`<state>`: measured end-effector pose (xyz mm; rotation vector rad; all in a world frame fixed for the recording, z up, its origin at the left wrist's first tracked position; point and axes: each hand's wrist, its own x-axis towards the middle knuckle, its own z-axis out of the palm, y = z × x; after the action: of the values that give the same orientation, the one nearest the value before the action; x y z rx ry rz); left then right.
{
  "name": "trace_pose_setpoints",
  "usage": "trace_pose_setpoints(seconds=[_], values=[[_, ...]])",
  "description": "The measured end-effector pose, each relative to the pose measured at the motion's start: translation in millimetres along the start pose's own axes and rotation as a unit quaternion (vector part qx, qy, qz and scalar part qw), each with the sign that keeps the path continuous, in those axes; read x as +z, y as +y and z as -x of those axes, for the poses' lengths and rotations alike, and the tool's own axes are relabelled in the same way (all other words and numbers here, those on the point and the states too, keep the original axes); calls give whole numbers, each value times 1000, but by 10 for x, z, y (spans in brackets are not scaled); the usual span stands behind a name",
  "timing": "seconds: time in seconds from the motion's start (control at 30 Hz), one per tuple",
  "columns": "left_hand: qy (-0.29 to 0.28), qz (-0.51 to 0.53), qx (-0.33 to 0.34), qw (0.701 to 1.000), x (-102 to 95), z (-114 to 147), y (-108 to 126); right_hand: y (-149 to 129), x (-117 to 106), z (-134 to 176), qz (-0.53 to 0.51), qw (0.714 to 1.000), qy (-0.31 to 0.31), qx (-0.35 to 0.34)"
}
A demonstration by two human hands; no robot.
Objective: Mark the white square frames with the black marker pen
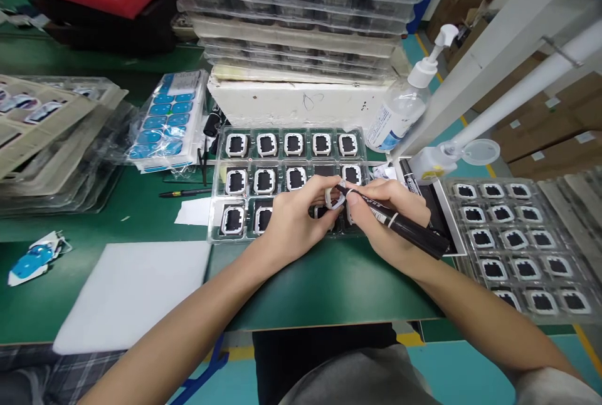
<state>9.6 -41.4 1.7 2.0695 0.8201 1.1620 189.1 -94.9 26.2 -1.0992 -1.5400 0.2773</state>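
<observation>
Between thumb and forefinger, my left hand (301,214) pinches a small pale frame (335,198) with rounded corners, like a watch case. My right hand (388,207) grips a black marker pen (404,229), its tip touching or very near the frame's edge. Both hands are close together above a clear plastic tray (251,163), whose pockets hold several similar white-rimmed frames with dark centres. The fingers cover part of the tray's right side, so some pockets are hidden.
Behind the tray, stacked clear trays (301,4) rest on a white box (301,101). A pump bottle (399,110) stands at its right. More filled trays (512,236) lie far right. Left are a white foam sheet (136,292), blue stickers (167,120) and a thin black pen (184,193).
</observation>
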Motion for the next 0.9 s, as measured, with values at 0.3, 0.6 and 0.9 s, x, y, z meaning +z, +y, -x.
trace_pose_setpoints(seconds=[0.3, 0.6, 0.9], values=[[6, 18, 1, 1000, 6, -9, 14, 21, 10, 17, 0, 1000, 7, -2], [9, 31, 1, 999, -1, -17, 33, -22, 8, 3, 8, 1000, -1, -7], [11, 44, 9, 999, 2, -15, 49, -9, -5, 9, -7, 1000, -2, -25]])
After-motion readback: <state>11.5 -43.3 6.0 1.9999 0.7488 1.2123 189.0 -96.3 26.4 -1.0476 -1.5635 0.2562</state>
